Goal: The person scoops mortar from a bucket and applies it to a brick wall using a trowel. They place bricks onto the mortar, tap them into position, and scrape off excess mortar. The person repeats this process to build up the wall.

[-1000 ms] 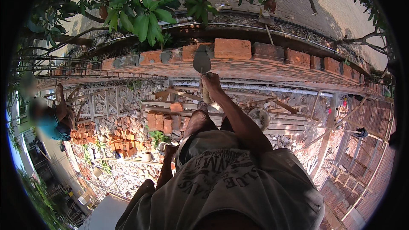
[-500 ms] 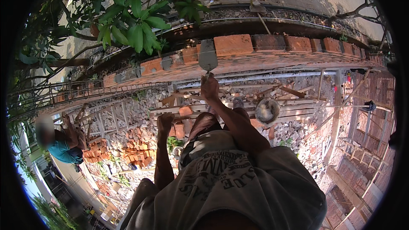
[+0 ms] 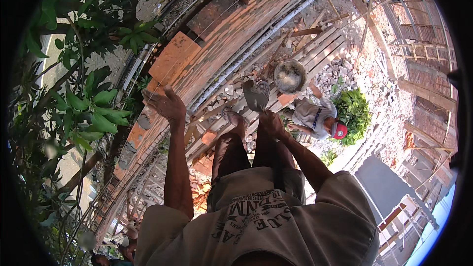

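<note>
My right hand [image 3: 272, 122] grips the handle of a trowel [image 3: 256, 96]. Its grey blade points away from me over the scaffold planks, just left of a round bucket [image 3: 289, 76] with greyish contents. Whether the blade carries mortar, I cannot tell. My left hand [image 3: 170, 107] is open, its fingers stretched toward the top of the brick wall [image 3: 236, 34]. It is nearest to an orange brick [image 3: 174, 58] on the top course; contact is unclear. A thin string [image 3: 209, 28] runs along the wall's top.
My feet are on wooden planks [image 3: 315, 58] beside the wall. Below on the right stands a person in a red cap [image 3: 339, 130], near a leafy plant [image 3: 353, 116] and rubble. Tree branches with leaves [image 3: 98, 111] crowd the left. Another person is partly visible at lower left.
My view has turned to the right. The trowel has come from the wall's top back over the planks near the bucket. My left hand has opened and reached to the wall. The red-capped person has appeared.
</note>
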`<state>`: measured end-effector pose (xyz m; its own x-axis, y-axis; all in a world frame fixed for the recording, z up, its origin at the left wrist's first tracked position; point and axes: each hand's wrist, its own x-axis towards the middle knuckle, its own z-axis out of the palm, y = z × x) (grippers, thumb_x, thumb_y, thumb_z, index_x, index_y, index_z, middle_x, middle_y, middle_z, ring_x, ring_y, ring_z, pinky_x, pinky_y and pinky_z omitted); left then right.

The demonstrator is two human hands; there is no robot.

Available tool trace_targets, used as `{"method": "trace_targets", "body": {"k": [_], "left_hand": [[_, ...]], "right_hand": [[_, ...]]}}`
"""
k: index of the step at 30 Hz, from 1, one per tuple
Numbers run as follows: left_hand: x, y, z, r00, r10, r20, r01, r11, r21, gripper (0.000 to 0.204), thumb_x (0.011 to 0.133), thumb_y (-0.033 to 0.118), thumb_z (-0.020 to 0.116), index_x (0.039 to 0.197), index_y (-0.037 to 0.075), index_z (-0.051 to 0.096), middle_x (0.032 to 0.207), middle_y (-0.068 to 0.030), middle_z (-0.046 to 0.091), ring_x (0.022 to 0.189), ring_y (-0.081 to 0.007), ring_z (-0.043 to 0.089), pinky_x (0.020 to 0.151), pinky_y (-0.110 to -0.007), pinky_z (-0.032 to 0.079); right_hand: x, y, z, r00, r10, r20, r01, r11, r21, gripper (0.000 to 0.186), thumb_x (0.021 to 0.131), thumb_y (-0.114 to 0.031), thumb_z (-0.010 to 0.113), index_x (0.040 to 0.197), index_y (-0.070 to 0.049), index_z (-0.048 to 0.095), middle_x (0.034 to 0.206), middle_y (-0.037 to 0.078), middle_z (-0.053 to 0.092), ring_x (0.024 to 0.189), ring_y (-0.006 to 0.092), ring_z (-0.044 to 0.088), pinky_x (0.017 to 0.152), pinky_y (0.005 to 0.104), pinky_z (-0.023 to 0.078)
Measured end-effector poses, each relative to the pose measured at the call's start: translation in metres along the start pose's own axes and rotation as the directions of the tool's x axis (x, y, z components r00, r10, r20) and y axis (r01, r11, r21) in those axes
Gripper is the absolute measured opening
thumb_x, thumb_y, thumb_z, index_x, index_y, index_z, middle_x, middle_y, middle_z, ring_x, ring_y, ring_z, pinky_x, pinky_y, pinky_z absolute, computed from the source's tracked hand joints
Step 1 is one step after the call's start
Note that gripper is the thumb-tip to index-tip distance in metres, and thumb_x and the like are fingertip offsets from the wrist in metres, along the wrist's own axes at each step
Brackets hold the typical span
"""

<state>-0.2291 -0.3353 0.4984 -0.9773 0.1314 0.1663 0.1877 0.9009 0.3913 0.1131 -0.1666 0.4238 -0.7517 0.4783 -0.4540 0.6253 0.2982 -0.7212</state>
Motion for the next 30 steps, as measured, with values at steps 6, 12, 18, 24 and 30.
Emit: {"method": "trace_targets", "body": {"k": [6, 12, 18, 24, 30], "left_hand": [[-0.136, -0.026, 0.021, 0.908, -0.034, 0.418, 0.003, 0.997, 0.074, 0.083, 0.095, 0.057, 0.037, 0.138, -0.013, 0.023, 0.142, -0.032, 0.024, 0.134, -0.0457, 0.025, 0.109, -0.055, 0.022], [-0.23, -0.044, 0.055, 0.448, -0.217, 0.868, -0.075, 0.958, 0.278, 0.067, 0.096, 0.04, 0.046, 0.136, -0.011, 0.03, 0.14, -0.031, 0.03, 0.132, -0.0449, 0.029, 0.108, -0.052, 0.025], [-0.255, -0.028, 0.112, 0.373, -0.286, 0.883, -0.137, 0.924, 0.358, 0.066, 0.096, 0.042, 0.042, 0.137, -0.009, 0.033, 0.139, -0.0327, 0.035, 0.132, -0.0448, 0.032, 0.107, -0.048, 0.029], [-0.274, -0.02, 0.125, 0.438, -0.226, 0.87, -0.139, 0.939, 0.314, 0.07, 0.096, 0.048, 0.036, 0.134, -0.01, 0.036, 0.137, -0.0317, 0.037, 0.126, -0.0477, 0.038, 0.105, -0.05, 0.033], [-0.275, -0.022, 0.125, 0.509, -0.064, 0.858, -0.131, 0.98, 0.151, 0.069, 0.094, 0.049, 0.039, 0.129, -0.01, 0.043, 0.133, -0.0312, 0.043, 0.124, -0.0459, 0.043, 0.105, -0.049, 0.033]], "right_hand": [[0.057, 0.187, -0.013, 0.996, 0.065, -0.068, -0.087, 0.914, -0.396, 0.023, 0.075, -0.022, 0.059, 0.074, 0.001, 0.059, 0.071, 0.025, 0.06, 0.062, 0.0387, 0.06, 0.055, 0.0471, 0.046], [0.097, 0.262, -0.062, 0.871, 0.47, -0.144, -0.473, 0.722, -0.504, 0.016, 0.075, -0.006, 0.061, 0.091, -0.001, 0.063, 0.084, 0.019, 0.067, 0.081, 0.0363, 0.067, 0.068, 0.0448, 0.054], [0.111, 0.294, -0.086, 0.856, 0.456, -0.243, -0.513, 0.689, -0.513, 0.014, 0.077, -0.002, 0.058, 0.091, 0.0, 0.059, 0.082, 0.023, 0.065, 0.079, 0.0373, 0.067, 0.065, 0.0454, 0.053], [0.192, 0.343, 0.008, 0.854, 0.492, -0.171, -0.52, 0.788, -0.329, 0.008, 0.073, -0.008, 0.057, 0.073, -0.002, 0.063, 0.072, 0.021, 0.061, 0.07, 0.0399, 0.063, 0.062, 0.0471, 0.05], [0.172, 0.364, 0.013, 0.973, 0.215, -0.089, -0.231, 0.941, -0.248, 0.017, 0.075, -0.014, 0.058, 0.063, -0.003, 0.055, 0.062, 0.02, 0.055, 0.059, 0.036, 0.058, 0.052, 0.044, 0.045]]}}
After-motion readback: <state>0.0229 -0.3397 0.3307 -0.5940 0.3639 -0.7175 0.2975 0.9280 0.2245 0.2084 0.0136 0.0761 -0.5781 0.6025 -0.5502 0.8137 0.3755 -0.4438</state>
